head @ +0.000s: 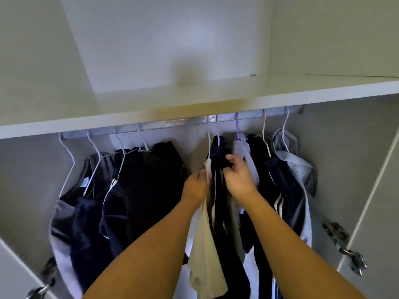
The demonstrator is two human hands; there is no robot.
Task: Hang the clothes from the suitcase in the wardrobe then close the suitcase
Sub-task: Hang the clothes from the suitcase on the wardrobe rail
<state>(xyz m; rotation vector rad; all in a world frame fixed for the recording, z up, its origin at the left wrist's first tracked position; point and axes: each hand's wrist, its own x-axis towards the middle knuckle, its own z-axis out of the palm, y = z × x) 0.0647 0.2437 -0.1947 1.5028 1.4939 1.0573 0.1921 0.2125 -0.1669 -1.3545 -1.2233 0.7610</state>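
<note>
Both my arms reach into the open wardrobe under its metal rail (177,124). My left hand (195,186) grips a cream garment (205,244) hanging from a white hanger (209,141). My right hand (237,175) pinches the top of a dark navy garment (220,203) on the neighbouring white hanger. Several dark clothes (140,186) hang on white hangers to the left. More dark and grey clothes (287,182) hang to the right, one on a purple hanger (237,128). The suitcase is out of view.
A white shelf (194,100) runs above the rail, close over my hands. Wardrobe doors stand open at both sides, with metal hinges at lower left (45,281) and lower right (345,249). A gap on the rail lies left of the cream garment.
</note>
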